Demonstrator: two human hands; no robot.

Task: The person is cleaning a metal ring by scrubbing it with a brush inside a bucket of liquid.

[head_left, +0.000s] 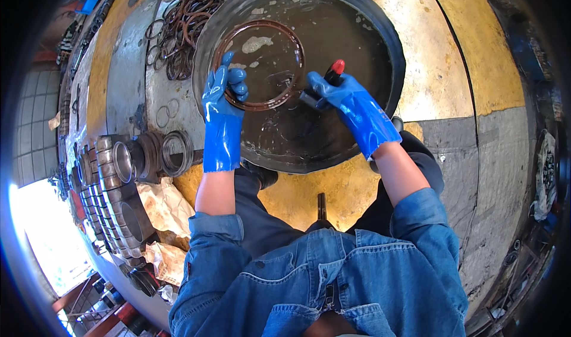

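Note:
Both my hands wear blue rubber gloves over a round, dark tub (395,52) of murky liquid. My left hand (225,90) is closed on the lower left edge of a large, thin brown ring (301,57). The ring is tilted above the liquid and looks wet. To its right, my right hand (348,96) is wrapped round a black-handled tool with a red end (338,67). A dark part of that tool shows beside my thumb, close to the ring's right side. Its working end is too unclear to name.
A heap of brown and dark rings (193,22) lies left of the tub, with thin loose rings (168,112) nearer. Stacked metal cylinders (110,170) and crumpled brown paper (163,206) are at the left. My legs straddle the tub's near side, over a yellow floor (315,188).

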